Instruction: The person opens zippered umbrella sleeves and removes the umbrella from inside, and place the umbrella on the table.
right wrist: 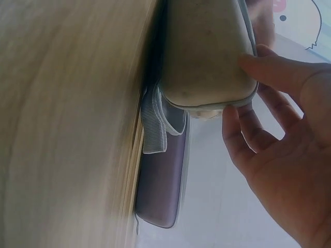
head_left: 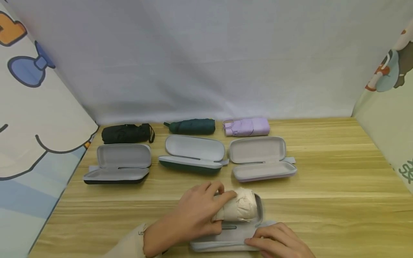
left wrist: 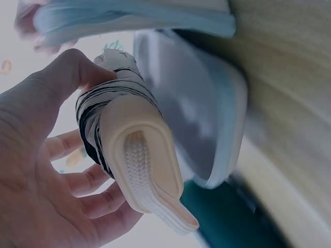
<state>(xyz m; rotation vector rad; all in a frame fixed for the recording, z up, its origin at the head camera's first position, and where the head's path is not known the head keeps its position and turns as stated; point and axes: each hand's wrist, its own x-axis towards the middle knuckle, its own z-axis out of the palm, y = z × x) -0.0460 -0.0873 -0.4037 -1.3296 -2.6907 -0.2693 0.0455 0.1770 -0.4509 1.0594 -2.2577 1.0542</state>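
Observation:
A folded cream umbrella (head_left: 240, 208) is in my left hand (head_left: 200, 209), gripped between thumb and fingers. It lies over the raised half of an open cream umbrella case (head_left: 238, 234) with a grey lining. The left wrist view shows the umbrella's handle (left wrist: 115, 121) end with a braided strap (left wrist: 139, 163) hanging from it. My right hand (head_left: 279, 242) grips the near half of that case at its right corner. Seen in the right wrist view, the thumb rests on the case's outer shell (right wrist: 207, 51) and the fingers are at its rim.
Behind stand three open cases: a black one (head_left: 124, 156), a dark green one (head_left: 193, 148) and a lilac one (head_left: 258, 150). Folded umbrellas in black (head_left: 126, 134), dark green (head_left: 193, 127) and lilac (head_left: 250, 127) lie behind them, along the white cloth (head_left: 209, 71).

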